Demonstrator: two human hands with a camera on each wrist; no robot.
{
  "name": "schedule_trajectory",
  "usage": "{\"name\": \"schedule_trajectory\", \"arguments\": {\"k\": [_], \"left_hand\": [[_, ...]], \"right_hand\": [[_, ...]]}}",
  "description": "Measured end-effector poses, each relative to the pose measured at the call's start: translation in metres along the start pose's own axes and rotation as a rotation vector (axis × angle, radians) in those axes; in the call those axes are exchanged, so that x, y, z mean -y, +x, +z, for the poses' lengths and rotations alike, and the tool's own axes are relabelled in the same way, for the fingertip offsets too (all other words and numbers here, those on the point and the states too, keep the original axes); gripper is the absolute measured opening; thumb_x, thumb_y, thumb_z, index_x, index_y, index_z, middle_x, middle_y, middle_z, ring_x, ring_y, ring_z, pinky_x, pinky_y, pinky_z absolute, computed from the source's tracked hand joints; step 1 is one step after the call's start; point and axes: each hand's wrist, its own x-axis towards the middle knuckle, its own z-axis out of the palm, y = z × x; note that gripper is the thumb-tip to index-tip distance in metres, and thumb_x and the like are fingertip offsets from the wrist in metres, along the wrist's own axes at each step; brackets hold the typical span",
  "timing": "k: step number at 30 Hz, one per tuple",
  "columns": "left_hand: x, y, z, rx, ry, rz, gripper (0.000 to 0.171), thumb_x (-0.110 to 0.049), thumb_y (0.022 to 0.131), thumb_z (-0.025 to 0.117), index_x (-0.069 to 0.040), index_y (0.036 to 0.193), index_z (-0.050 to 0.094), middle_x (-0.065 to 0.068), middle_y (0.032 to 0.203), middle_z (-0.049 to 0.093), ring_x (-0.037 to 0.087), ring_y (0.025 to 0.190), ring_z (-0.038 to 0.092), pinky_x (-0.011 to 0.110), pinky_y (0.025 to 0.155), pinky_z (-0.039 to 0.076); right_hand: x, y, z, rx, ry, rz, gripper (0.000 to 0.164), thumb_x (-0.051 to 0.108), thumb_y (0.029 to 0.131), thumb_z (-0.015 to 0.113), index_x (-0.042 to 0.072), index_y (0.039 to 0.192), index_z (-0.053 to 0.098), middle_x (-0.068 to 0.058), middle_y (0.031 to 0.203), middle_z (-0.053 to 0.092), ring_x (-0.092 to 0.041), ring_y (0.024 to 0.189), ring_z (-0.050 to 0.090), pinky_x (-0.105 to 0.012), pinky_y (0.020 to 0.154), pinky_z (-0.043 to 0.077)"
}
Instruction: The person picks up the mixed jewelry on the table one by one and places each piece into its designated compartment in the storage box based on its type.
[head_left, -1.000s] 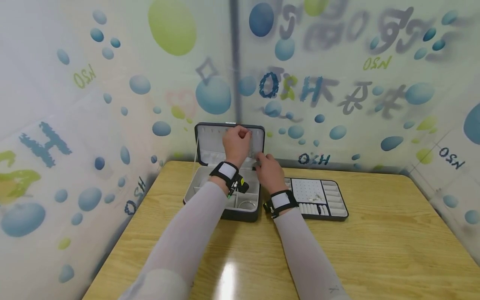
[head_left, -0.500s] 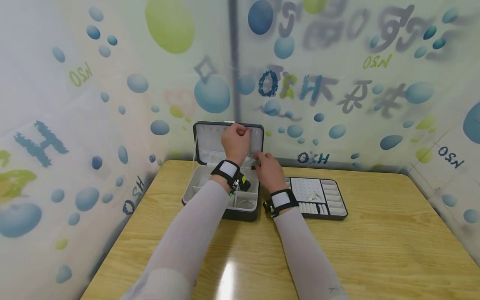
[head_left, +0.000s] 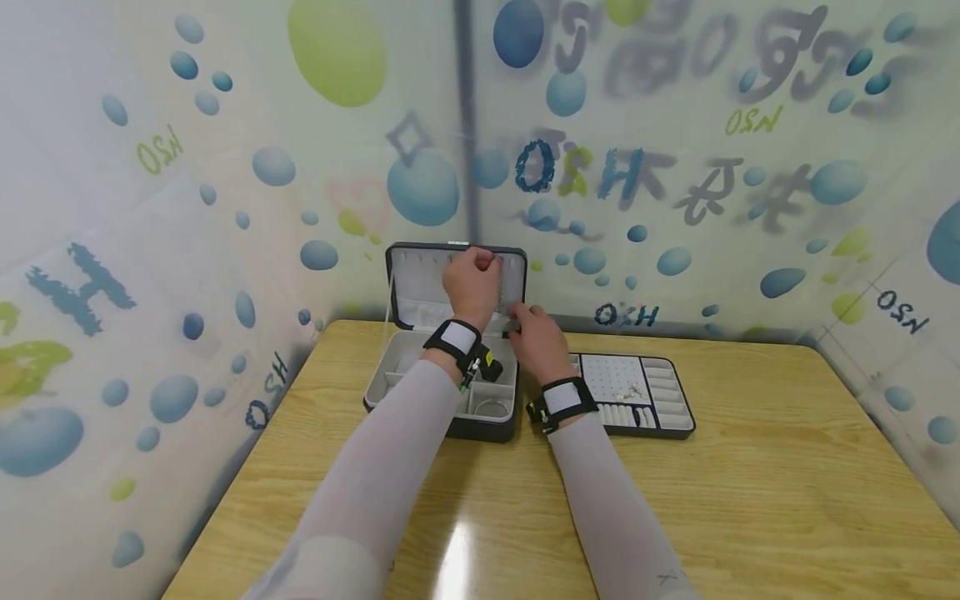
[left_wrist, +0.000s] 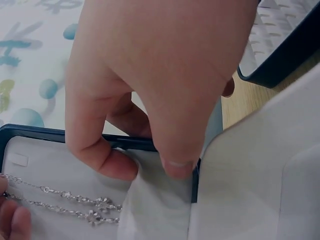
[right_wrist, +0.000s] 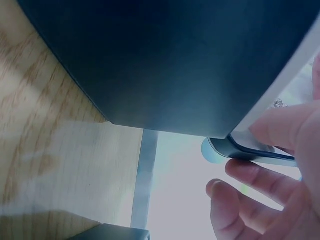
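Note:
A dark jewelry box (head_left: 480, 430) stands with its grey-lined lid (head_left: 420, 283) raised. At the upper part of the lid, my left hand (head_left: 469, 287) pinches the end of a silver necklace (left_wrist: 100, 204) with flower-like links. The chain runs down the lining to the gathered fabric pocket (left_wrist: 155, 210), where its lower end is hidden. My right hand (head_left: 542, 343) is at the lid's lower right edge. In the left wrist view its thumb and index finger hold the pocket's edge, the fabric stretched between them, while other fingers reach behind the lid. My left hand's fingertips (left_wrist: 17, 222) show at that view's corner.
A silver ring-shaped bangle (head_left: 492, 408) lies in a front compartment of the box. Right of the box is a dark-rimmed tray (head_left: 651, 433) with ring rolls, a dotted panel and small jewelry pieces. A patterned wall sheet (head_left: 675, 217) stands behind the wooden table (head_left: 780, 467).
The head view has shifted slightly. Both hands keep nearly the same places at the lid, with the necklace still held in the left.

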Motion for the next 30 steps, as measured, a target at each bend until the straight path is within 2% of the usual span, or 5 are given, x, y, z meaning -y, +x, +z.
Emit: {"name": "schedule_trajectory", "arguments": {"k": [8, 17, 24, 30], "left_hand": [[-0.0033, -0.0007, 0.0012, -0.043, -0.03, -0.015, 0.016, -0.024, 0.1, 0.074, -0.01, 0.091, 0.074, 0.008, 0.084, 0.074, 0.024, 0.077, 0.068, 0.036, 0.067, 0.054], [-0.0079, -0.0022, 0.0026, -0.038, -0.031, -0.043, 0.015, -0.023, 0.101, 0.074, -0.009, 0.094, 0.075, 0.009, 0.091, 0.075, 0.025, 0.085, 0.069, 0.037, 0.071, 0.055], [-0.0071, -0.0021, 0.0033, 0.005, 0.046, -0.001, 0.017, -0.022, 0.103, 0.071, -0.008, 0.102, 0.08, 0.011, 0.1, 0.075, 0.028, 0.096, 0.069, 0.041, 0.084, 0.056], [-0.001, -0.0019, 0.0048, 0.008, 0.132, 0.099, 0.022, -0.022, 0.105, 0.068, -0.006, 0.106, 0.082, 0.013, 0.099, 0.073, 0.03, 0.095, 0.069, 0.042, 0.086, 0.055]], "right_hand": [[-0.0004, 0.0004, 0.0001, -0.011, 0.015, 0.0, 0.028, 0.016, 0.103, 0.067, 0.014, 0.131, 0.064, -0.016, 0.119, 0.067, -0.035, 0.096, 0.069, -0.048, 0.083, 0.058], [-0.002, 0.0014, -0.0004, -0.01, 0.024, -0.008, 0.028, 0.015, 0.103, 0.068, 0.014, 0.131, 0.064, -0.016, 0.117, 0.067, -0.034, 0.096, 0.068, -0.048, 0.082, 0.058], [-0.0022, 0.0012, -0.001, -0.014, 0.019, -0.014, 0.028, 0.014, 0.102, 0.068, 0.013, 0.13, 0.064, -0.016, 0.117, 0.068, -0.035, 0.096, 0.069, -0.048, 0.082, 0.058], [-0.0024, 0.0015, -0.001, -0.01, 0.026, -0.014, 0.028, 0.014, 0.102, 0.068, 0.013, 0.13, 0.064, -0.017, 0.117, 0.068, -0.035, 0.097, 0.069, -0.049, 0.083, 0.058]]}}
